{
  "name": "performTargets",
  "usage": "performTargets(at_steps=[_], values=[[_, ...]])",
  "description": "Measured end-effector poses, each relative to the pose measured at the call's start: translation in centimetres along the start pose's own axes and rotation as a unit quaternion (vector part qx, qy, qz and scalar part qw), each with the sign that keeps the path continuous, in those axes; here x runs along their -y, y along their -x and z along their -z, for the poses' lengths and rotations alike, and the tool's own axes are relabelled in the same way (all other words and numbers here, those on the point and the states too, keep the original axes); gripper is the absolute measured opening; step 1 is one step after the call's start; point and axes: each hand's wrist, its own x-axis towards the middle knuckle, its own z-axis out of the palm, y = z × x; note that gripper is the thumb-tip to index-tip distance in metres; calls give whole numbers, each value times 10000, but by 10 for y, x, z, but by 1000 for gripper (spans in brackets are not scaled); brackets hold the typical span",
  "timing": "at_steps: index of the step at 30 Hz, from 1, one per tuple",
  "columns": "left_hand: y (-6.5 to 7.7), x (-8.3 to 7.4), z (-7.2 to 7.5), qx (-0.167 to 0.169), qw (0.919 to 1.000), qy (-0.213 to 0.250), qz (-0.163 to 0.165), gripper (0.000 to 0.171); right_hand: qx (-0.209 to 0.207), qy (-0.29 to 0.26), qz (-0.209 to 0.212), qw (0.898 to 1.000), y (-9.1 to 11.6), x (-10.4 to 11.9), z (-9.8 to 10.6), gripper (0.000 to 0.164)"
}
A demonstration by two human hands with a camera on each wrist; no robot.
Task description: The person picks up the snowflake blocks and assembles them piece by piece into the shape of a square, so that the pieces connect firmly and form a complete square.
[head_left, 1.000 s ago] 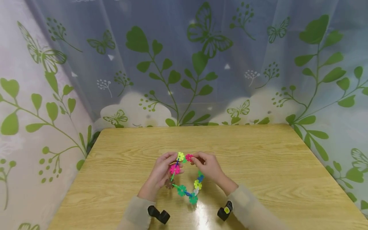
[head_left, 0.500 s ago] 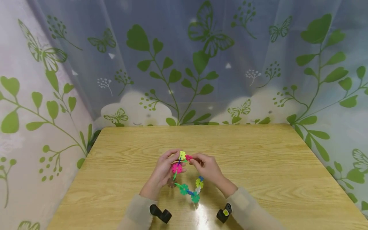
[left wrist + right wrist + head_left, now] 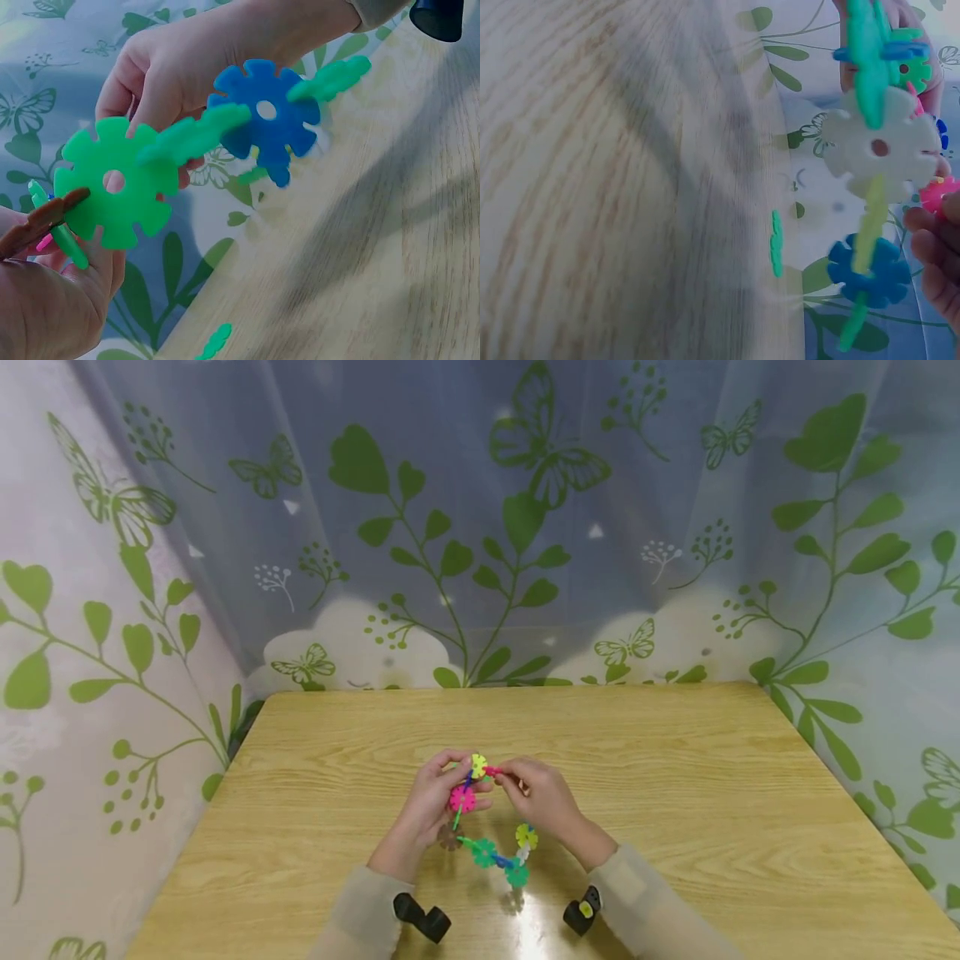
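Note:
A chain of colourful snowflake discs hangs between the two hands above the table. My left hand [image 3: 427,803] holds its upper left end, thumb on the yellow snowflake disc [image 3: 479,767]. A pink disc [image 3: 462,798] hangs below, against the fingers. My right hand [image 3: 546,797] pinches a red disc [image 3: 492,771], edge-on at the yellow disc's rim; whether their slots interlock is too small to tell. The chain sags through a green disc [image 3: 484,852] and a second yellow disc [image 3: 527,837]. A blue disc [image 3: 259,136] shows in the left wrist view, a white disc [image 3: 847,150] in the right.
The wooden table [image 3: 637,735] lies under both hands, with a patterned curtain [image 3: 480,610] behind and at both sides. A thin green piece [image 3: 776,244] shows near the table's edge. Black wrist cameras [image 3: 431,924] sit at the sleeves.
The red disc has moved left to the yellow disc and turned from face-on to edge-on. The left hand and the chain's lower loop have shifted slightly right.

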Motion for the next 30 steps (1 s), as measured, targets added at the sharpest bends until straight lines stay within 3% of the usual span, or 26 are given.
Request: performTargets(at_steps=[6,10,16,24,30], values=[[0,2,1,140,9999,29,-38,18,-1,545,660,9963,-3,0,1,12],[0,2,1,130,9999,29,-50,19,22,621,842,9945,-4,-1,0,14],[0,2,2,172,9997,145,5,18,55,534,654,9964,-4,-2,0,14],[2,1,4,627,9978,149,147,35,99,349,81,9993,-5,1,1,11],[2,0,5,760,9966,212,233,42,73,73,104,9999,-8,1,0,11]])
